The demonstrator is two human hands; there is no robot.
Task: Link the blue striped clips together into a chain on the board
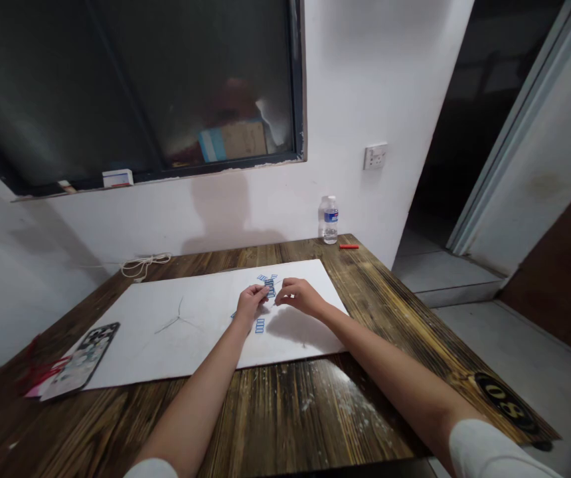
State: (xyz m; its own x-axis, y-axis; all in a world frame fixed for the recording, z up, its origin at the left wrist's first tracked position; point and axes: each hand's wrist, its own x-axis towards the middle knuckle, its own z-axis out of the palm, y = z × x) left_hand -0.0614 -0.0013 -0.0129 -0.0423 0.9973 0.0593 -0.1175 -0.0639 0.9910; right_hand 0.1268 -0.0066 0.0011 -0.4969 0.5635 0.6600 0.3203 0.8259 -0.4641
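Note:
My left hand (251,302) is closed in a pinch on a small blue frame-like piece with crossbars (270,287), held over the white board (216,332). Close to its right, my right hand (299,295) has its fingertips drawn together. Whatever they hold is too small to make out. A similar blue barred piece (260,326) lies flat on the board below the hands. More of these blue pieces (262,278) lie just beyond the fingers, partly covered by them. Left of the hands, a thin three-armed wire-like shape (178,317) rests on the board.
The board lies on a dark wooden table (285,411). A patterned phone-like slab (91,352) and red strings (46,372) are at left. A coiled white cord (141,264), a water bottle (330,222) and a red stick-like object (349,246) sit along the back.

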